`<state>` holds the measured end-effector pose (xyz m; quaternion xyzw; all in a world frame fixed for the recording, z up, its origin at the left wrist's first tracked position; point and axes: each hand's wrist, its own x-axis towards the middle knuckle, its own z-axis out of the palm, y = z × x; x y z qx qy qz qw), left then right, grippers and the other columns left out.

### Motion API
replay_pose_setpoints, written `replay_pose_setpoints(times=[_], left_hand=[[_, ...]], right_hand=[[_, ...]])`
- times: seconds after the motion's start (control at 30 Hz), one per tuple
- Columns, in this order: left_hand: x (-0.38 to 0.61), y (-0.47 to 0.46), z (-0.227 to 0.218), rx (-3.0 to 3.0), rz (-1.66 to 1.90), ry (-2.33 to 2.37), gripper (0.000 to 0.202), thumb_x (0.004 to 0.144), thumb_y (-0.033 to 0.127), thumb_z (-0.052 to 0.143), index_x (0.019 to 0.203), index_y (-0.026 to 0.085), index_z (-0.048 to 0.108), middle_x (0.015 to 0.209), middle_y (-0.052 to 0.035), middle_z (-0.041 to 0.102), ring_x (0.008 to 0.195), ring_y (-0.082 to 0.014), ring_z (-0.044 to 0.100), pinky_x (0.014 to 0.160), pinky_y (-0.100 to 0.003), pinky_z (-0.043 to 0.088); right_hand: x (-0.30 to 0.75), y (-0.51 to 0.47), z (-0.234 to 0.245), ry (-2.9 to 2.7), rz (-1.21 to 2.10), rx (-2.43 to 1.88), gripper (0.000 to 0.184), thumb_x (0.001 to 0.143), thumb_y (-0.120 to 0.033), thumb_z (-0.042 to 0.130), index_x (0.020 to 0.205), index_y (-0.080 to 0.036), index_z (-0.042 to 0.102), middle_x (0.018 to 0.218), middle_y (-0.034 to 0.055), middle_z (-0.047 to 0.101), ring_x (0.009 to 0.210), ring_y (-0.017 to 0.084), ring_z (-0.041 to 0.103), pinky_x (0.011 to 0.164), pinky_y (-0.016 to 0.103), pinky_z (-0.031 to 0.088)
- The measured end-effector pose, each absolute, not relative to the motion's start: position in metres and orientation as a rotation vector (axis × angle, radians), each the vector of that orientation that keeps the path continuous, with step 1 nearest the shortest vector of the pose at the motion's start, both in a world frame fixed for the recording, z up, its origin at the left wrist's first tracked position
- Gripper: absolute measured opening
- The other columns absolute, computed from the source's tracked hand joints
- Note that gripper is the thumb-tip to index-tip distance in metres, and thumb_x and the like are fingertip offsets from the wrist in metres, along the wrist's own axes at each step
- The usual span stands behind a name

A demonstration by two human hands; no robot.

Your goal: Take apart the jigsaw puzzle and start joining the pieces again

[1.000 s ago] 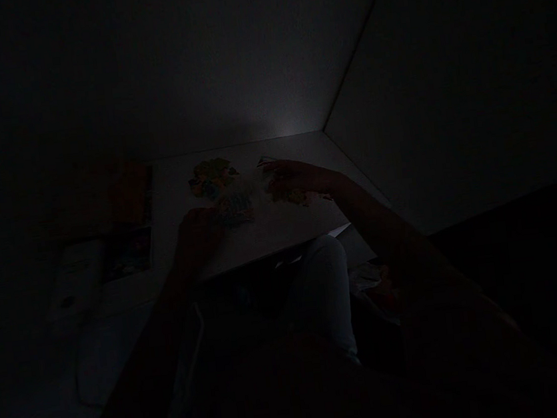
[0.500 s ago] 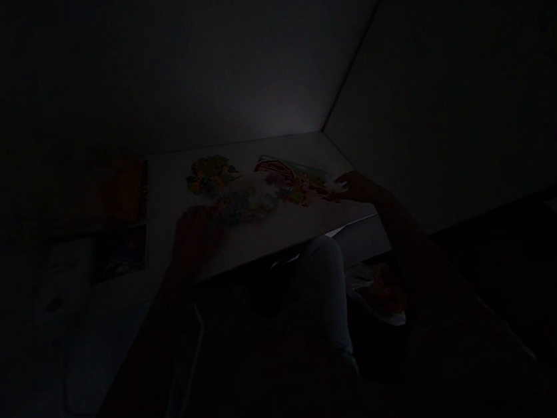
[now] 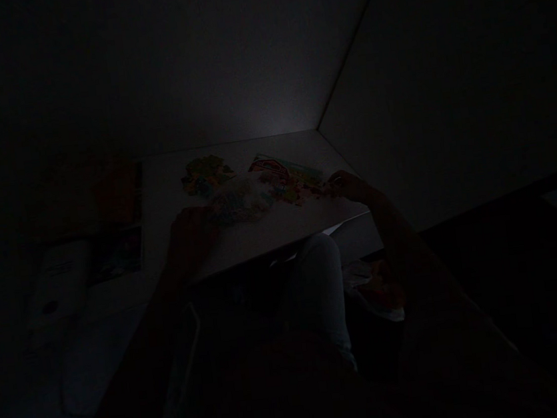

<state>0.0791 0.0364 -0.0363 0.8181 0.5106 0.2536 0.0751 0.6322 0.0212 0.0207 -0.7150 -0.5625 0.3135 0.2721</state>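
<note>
The view is very dark. My left hand [image 3: 193, 231] is closed at the left end of a clear plastic bag [image 3: 242, 203], which seems to have small coloured pieces in it. To the right of the bag, small flat pieces [image 3: 297, 193] in red, yellow and green lie loose on the white table [image 3: 261, 234]. At their right end my right hand [image 3: 349, 186] has its fingers drawn together, and what is between them is too dark to make out. Another heap of green and orange pieces [image 3: 207, 175] lies behind the bag.
A printed sheet or box with a red label [image 3: 274, 166] lies behind the loose pieces. On the left are an orange thing [image 3: 113, 194], a dark picture [image 3: 117, 254] and a white device [image 3: 60, 277]. Walls meet behind the table. Below is a plastic bag with orange contents [image 3: 381, 288].
My right hand's fingers, spread before, have come together beside the loose pieces. The bag near my left hand is less blurred. The whole view has shifted slightly.
</note>
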Motion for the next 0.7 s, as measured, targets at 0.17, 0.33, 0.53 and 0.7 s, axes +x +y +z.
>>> replay_pose_setpoints(times=[0.17,0.33,0.53,0.7], left_hand=[[0.081,0.037,-0.036,2.467,0.746,1.555,0.049,0.106,0.037,0.066,0.150,0.016,0.076,0.147,-0.0243,0.077,0.138,-0.0450,0.072,0.123,-0.065,0.060],[0.081,0.036,-0.036,2.486,0.738,1.521,0.048,0.109,0.037,0.061,0.150,0.017,0.075,0.144,-0.0228,0.078,0.141,-0.0450,0.070,0.125,-0.065,0.058],[0.077,0.036,-0.037,2.431,0.741,1.532,0.055,0.107,0.043,0.062,0.155,0.016,0.071,0.150,-0.0238,0.074,0.142,-0.0437,0.069,0.126,-0.063,0.058],[0.080,0.036,-0.035,2.446,0.732,1.520,0.052,0.108,0.043,0.060,0.151,0.015,0.073,0.147,-0.0253,0.076,0.141,-0.0454,0.070,0.125,-0.066,0.057]], right_hand=[[0.597,0.027,0.038,-1.483,0.807,-1.766,0.054,0.090,-0.064,0.100,0.107,-0.027,0.064,0.093,0.0083,0.083,0.080,0.023,0.075,0.073,0.035,0.061],[0.528,0.044,0.048,-1.641,1.083,-1.407,0.070,0.085,-0.059,0.100,0.143,-0.033,0.072,0.140,0.0106,0.087,0.111,0.030,0.085,0.087,0.042,0.072],[0.547,0.074,0.027,-1.715,0.692,-1.660,0.058,0.093,-0.063,0.090,0.137,-0.028,0.078,0.140,0.0140,0.086,0.112,0.034,0.084,0.096,0.052,0.074],[0.604,0.090,0.000,-1.807,0.213,-2.199,0.084,0.089,-0.075,0.093,0.140,-0.010,0.080,0.149,0.0357,0.076,0.146,0.054,0.072,0.121,0.069,0.063]])
